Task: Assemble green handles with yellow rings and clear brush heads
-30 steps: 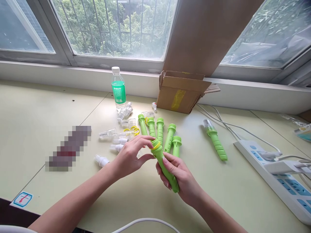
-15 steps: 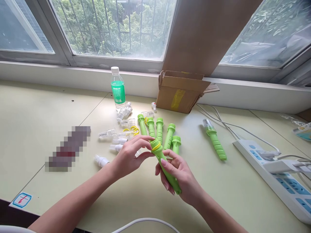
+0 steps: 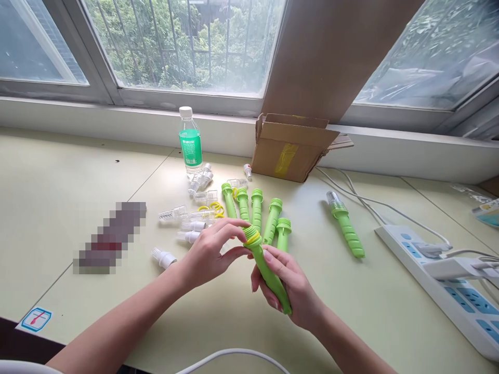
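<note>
My right hand (image 3: 290, 283) is wrapped round a green plastic torch handle (image 3: 270, 275), held tilted above the table. A yellow ring (image 3: 253, 239) sits around the neck, below the screw thread. Thumb and fingers of my left hand (image 3: 214, 249) pinch the handle's threaded end at the ring. Just behind lie several more green handles (image 3: 274, 218). Beyond my left hand are loose yellow rings (image 3: 215, 208), clear ribbed caps (image 3: 173, 213) and white-based clear caps (image 3: 163, 257). Apart on the right lies a green handle with a clear cap (image 3: 345, 226) on its end.
A water bottle (image 3: 191, 145) with a green label stands at the back, left of an opened cardboard box (image 3: 294, 148). On the right is a power strip (image 3: 432, 280) with plugs and cables. A white cable (image 3: 230, 352) curves along the front edge. A blurred dark patch (image 3: 111, 239) lies left.
Both hands and the held handle have shifted very slightly. My right fingers have moved a little on the handle. The ring remains around its neck.
</note>
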Available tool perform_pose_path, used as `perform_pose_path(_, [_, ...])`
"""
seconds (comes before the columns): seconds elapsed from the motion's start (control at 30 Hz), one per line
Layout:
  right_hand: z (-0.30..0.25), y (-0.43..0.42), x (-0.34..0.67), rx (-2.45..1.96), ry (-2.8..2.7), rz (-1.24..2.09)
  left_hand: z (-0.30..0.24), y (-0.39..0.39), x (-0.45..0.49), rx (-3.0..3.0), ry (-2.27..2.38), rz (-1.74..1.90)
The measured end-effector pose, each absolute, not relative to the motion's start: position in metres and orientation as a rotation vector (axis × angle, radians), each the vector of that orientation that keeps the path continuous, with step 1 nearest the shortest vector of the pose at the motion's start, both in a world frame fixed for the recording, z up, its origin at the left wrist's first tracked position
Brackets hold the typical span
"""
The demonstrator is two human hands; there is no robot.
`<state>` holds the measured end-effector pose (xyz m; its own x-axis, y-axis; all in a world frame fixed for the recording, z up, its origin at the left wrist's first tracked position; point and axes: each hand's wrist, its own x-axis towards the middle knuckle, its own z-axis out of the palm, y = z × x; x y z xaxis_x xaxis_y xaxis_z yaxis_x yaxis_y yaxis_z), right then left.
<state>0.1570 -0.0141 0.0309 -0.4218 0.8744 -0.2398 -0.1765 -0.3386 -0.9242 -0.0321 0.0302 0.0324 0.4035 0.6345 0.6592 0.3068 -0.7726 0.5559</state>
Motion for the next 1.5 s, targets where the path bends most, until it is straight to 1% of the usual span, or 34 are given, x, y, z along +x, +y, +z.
perform_pose_path(0.2, [0.034,-0.014,0.154,-1.045,-1.193,1.809,0.029,0.03,-0.031,2.305,0.822,1.311])
perform_pose_path(0.4, [0.033,-0.012,0.157,-0.949,-1.238,1.796,0.031,0.03,-0.032,2.3,0.81,1.349])
perform_pose_path(0.73, [0.031,-0.013,0.157,-0.868,-1.138,1.915,0.029,0.029,-0.031,2.318,0.819,1.308])
perform_pose_path(0.93, [0.032,-0.015,0.156,-0.937,-1.145,1.905,0.028,0.028,-0.031,2.286,0.829,1.324])
perform_pose_path(1.23, [0.035,-0.011,0.155,-0.862,-1.175,1.848,0.039,0.024,-0.032,2.281,0.748,1.261])
perform_pose_path(1.5, [0.032,-0.014,0.156,-0.923,-1.139,1.889,0.029,0.03,-0.033,2.331,0.792,1.3])
